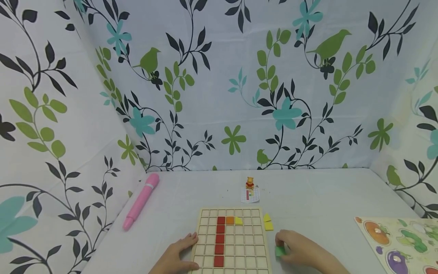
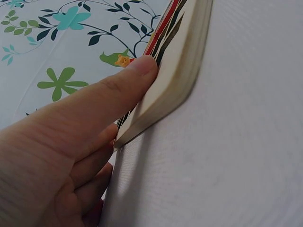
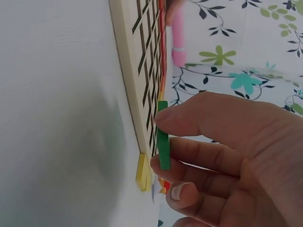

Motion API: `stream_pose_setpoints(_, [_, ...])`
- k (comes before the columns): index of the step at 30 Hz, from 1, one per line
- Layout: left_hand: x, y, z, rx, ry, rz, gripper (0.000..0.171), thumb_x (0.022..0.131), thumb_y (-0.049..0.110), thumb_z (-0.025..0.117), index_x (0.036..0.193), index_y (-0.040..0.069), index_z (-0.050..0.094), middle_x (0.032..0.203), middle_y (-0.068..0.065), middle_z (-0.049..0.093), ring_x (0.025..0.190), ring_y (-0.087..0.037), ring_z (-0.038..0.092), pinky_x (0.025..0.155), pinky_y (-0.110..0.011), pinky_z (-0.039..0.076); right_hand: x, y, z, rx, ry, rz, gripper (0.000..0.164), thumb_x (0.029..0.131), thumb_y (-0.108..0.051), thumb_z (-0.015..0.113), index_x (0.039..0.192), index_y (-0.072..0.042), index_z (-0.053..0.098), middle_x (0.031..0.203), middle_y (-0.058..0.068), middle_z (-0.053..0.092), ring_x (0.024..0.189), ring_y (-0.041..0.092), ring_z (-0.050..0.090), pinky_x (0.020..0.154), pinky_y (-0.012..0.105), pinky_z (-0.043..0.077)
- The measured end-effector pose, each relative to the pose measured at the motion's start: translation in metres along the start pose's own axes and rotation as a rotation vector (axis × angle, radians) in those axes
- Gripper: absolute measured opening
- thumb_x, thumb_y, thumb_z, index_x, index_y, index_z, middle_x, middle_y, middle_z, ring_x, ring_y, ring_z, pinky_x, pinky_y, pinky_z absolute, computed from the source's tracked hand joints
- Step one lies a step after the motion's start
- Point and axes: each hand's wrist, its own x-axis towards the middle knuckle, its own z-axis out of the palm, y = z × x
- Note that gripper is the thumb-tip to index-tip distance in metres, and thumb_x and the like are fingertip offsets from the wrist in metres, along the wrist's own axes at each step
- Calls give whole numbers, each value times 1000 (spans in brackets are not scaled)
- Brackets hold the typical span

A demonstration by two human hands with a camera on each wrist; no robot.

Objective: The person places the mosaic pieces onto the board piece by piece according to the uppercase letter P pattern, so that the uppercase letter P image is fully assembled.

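Observation:
A wooden grid board point(image 1: 251, 239) lies in front of me. A column of several red square tiles point(image 1: 220, 239) sits in its cells, with an orange tile point(image 1: 230, 220) and a yellow rounded tile point(image 1: 238, 220) along the top of that column. My left hand point(image 1: 176, 255) rests at the board's left edge, fingers extended and the thumb point(image 2: 142, 71) on its rim. Right of the board, my right hand point(image 1: 301, 247) pinches a green tile point(image 3: 163, 142) between thumb and fingers; in the right wrist view the tile overlaps the board's edge.
Yellow pieces point(image 1: 268, 226) lie beside the board's upper right. Behind it stand a small bear figurine point(image 1: 250, 183) and a printed grid card point(image 1: 250, 195). A pink marker-shaped object point(image 1: 141, 201) lies left, a vegetable picture board point(image 1: 400, 239) right. Patterned cloth point(image 1: 219, 95) surrounds the table.

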Motion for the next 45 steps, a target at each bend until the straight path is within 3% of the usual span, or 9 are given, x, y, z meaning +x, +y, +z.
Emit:
stream_pose_setpoints(9, [1, -1, 0, 2, -1, 3, 75, 69, 43, 71, 130, 6, 47, 135, -8, 40, 123, -35, 31, 95, -57, 25, 12, -5, 2, -7, 45, -16, 18, 71, -15, 69, 83, -15, 57, 78, -15, 49, 68, 5, 44, 60, 26, 45])
stream_pose_setpoints(25, [-1, -2, -1, 27, 8, -3, 77, 69, 45, 71, 130, 5, 46, 136, -9, 39, 123, -36, 32, 94, -59, 25, 49, -22, 2, 49, 157, -202, 16, 75, -10, 68, 89, -9, 61, 85, -10, 55, 69, 9, 50, 58, 20, 45])
stream_pose_setpoints(35, [2, 0, -2, 6, 0, -47, 79, 67, 48, 70, 130, 6, 47, 136, -8, 38, 124, -34, 30, 97, -56, 22, 80, -28, 12, 65, 152, -222, 17, 74, -10, 68, 91, -8, 63, 85, -9, 56, 69, 8, 51, 59, 18, 46])
stream_pose_setpoints(45, [0, 0, 0, 1, -2, -47, 77, 68, 47, 70, 130, 7, 47, 136, -8, 39, 124, -34, 30, 96, -56, 24, 100, -41, 31, 105, 148, -299, 15, 76, -10, 68, 89, -5, 62, 83, -7, 56, 69, 8, 51, 60, 17, 45])
